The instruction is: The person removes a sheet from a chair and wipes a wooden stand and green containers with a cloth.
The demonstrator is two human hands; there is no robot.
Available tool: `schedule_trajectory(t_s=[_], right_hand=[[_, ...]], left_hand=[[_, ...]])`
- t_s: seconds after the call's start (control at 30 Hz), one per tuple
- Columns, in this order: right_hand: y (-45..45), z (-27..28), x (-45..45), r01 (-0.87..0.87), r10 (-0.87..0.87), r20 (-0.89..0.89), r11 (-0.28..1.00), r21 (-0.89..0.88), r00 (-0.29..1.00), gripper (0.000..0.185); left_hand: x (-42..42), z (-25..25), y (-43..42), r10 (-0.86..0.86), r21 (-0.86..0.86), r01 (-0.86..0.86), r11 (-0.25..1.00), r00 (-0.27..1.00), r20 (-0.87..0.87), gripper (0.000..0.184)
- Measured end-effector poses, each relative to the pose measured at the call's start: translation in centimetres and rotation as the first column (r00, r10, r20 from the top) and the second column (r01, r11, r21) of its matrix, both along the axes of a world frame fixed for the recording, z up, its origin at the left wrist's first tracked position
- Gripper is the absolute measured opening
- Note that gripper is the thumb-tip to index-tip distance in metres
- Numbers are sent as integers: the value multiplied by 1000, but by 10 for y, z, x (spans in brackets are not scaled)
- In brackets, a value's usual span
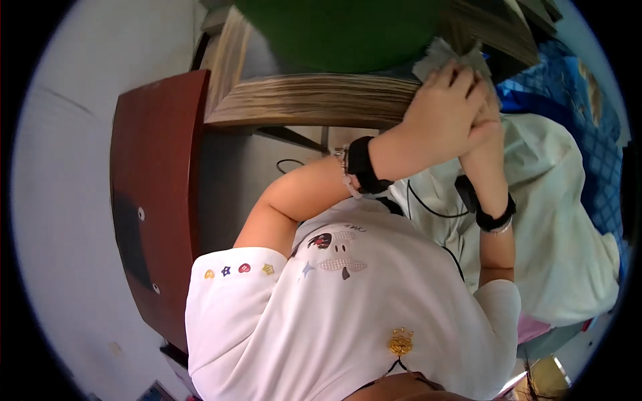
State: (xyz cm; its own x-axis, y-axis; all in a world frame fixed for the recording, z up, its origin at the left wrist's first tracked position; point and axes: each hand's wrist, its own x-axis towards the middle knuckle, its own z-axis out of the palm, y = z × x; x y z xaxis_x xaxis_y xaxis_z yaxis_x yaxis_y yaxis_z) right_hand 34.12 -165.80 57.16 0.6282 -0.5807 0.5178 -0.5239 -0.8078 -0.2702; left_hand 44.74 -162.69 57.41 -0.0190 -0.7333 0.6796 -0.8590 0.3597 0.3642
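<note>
My left hand (435,113) reaches across to the right-hand corner of the table, its fingers bent over a crumpled grey cloth (431,59). My right hand (487,127) is pressed against it from the right, and the two hands overlap. The right fingers are mostly hidden behind the left hand, but both hands seem closed around the cloth. Part of the cloth sticks out beyond the fingertips, by the wood-patterned table edge (314,99). Each wrist wears a black band.
A large green rounded object (341,30) covers much of the tabletop. To the left stands a red-brown wooden panel (157,180). Pale fabric (548,214) drapes on the right, beside blue patterned cloth (568,80). A black cable (435,212) hangs near my waist.
</note>
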Motion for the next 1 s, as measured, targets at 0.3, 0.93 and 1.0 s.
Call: schedule_trajectory(t_s=[0.3, 0.93, 1.0], right_hand=[[70, 4, 62, -25, -7, -264, 993, -116, 965, 41], [125, -10, 278, -232, 231, -24, 967, -110, 973, 32], [125, -12, 276, -195, 189, -58, 973, -124, 980, 32]], left_hand=[[69, 9, 74, -92, 115, 96, 989, 995, -36, 51], [275, 6, 154, 7, 307, 67, 949, 972, -235, 36], [272, 0, 153, 53, 252, -20, 967, 991, -123, 35]])
